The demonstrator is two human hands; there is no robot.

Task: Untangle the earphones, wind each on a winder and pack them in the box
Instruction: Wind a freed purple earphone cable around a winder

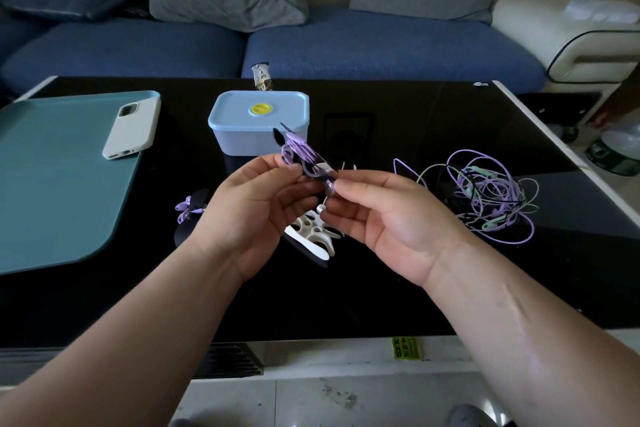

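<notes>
Beneath all, table (381, 288): black, glossy.
Mat (52, 184): teal, far left, under phone (133, 130).
Tangle (491, 198): purple and green earphones, loose on table, right of hands.
Box (242, 140): pale blue, lid on, behind hands.
Left hand (249, 215): pinches winder (310, 173), raised before box, wound with purple cord (299, 149).
Right hand (388, 218): pinches cord's end, close beside left fingertips.
Spare winders (315, 232): white, on table below hands.
Wound winder (190, 210): on table, left of left hand.
</notes>
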